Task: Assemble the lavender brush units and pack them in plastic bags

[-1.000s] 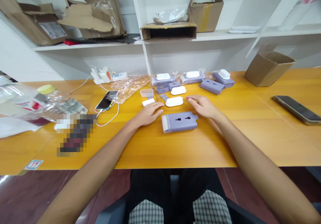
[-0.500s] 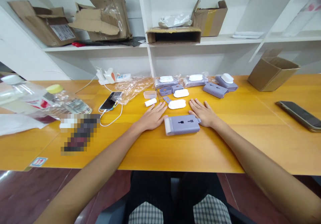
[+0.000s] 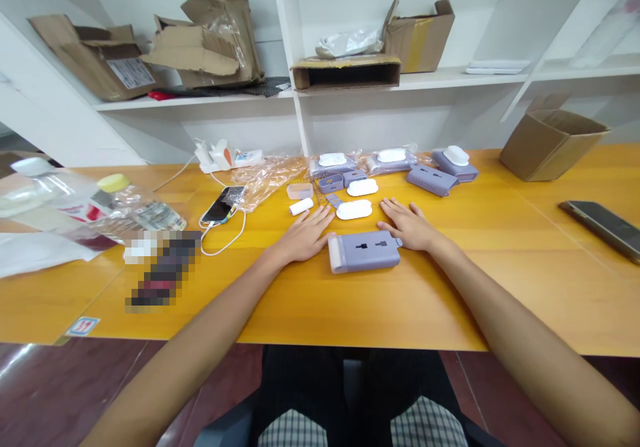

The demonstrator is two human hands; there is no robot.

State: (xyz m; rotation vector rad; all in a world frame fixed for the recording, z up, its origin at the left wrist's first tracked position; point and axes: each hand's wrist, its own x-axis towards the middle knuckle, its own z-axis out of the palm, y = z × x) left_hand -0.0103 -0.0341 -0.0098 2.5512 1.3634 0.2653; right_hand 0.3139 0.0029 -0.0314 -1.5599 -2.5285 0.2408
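Observation:
A purple rectangular socket block (image 3: 364, 251) lies flat on the wooden table (image 3: 350, 300) between my hands. My left hand (image 3: 303, 235) rests flat and open just left of it, fingers stretched forward. My right hand (image 3: 410, 225) lies flat and open at the block's right end, fingers spread. Just beyond my fingers sit white oval caps (image 3: 354, 209) and a small white cylinder (image 3: 301, 206). Further back are more purple parts (image 3: 431, 179), some in clear bags (image 3: 333, 163).
A phone on a white cable (image 3: 221, 204) lies left of centre, near crumpled clear plastic (image 3: 265, 173). Bottles and bags (image 3: 90, 207) fill the left. Another phone (image 3: 603, 221) and an open cardboard box (image 3: 553, 137) are at the right. Shelves with boxes stand behind.
My right hand drew back and settled flat at the block's right end. My left hand stayed flat beside the block. The camera view shifted slightly.

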